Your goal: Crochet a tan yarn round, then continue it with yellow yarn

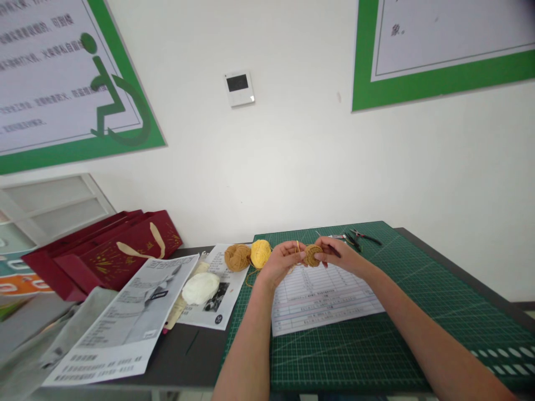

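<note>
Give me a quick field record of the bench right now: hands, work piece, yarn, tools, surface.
left hand: pinching yellow yarn strand, beside the crochet piece
right hand: grip on brown crochet piece and a thin hook
yarn balls: brown ball, yellow ball, white ball, all left of the hands
tools: pliers at far edge
surface: green cutting mat, printed sheet under the hands

Single head-worn view, facing forward and down — table (460, 289) near, wall behind
</note>
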`<state>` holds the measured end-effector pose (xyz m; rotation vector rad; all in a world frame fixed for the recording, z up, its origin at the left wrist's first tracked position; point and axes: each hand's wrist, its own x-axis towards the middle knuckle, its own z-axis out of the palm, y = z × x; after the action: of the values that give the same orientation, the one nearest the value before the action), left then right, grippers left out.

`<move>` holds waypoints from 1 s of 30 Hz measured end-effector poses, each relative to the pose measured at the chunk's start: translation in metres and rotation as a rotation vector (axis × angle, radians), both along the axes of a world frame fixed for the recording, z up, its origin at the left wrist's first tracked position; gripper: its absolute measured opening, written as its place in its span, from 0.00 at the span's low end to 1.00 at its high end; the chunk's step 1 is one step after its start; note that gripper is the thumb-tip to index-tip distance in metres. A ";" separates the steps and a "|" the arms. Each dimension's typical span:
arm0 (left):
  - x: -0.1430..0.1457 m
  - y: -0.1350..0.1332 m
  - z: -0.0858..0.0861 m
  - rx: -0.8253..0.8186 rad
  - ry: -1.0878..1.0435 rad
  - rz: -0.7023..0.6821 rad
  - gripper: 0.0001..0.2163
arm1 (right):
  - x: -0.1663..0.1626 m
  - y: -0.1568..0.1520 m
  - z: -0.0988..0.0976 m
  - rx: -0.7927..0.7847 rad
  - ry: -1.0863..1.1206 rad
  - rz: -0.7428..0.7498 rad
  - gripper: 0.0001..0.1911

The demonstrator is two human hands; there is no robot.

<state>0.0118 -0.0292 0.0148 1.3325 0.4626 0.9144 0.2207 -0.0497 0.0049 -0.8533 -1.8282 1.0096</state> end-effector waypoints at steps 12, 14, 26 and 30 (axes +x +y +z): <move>0.001 -0.007 0.009 0.133 0.019 0.079 0.14 | -0.012 -0.002 -0.002 0.151 -0.028 -0.171 0.16; 0.001 -0.007 0.010 0.157 0.011 0.079 0.13 | -0.015 -0.006 0.001 0.173 -0.026 -0.188 0.16; -0.001 -0.002 0.004 0.237 0.035 0.164 0.11 | -0.019 -0.014 0.010 0.212 0.023 -0.227 0.14; 0.001 -0.004 0.006 0.269 0.051 0.145 0.12 | -0.021 -0.013 0.007 0.227 -0.003 -0.236 0.14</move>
<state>0.0129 -0.0328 0.0208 1.5851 0.4932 1.0937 0.1997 -0.0626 0.0116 -0.9048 -1.7556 0.6395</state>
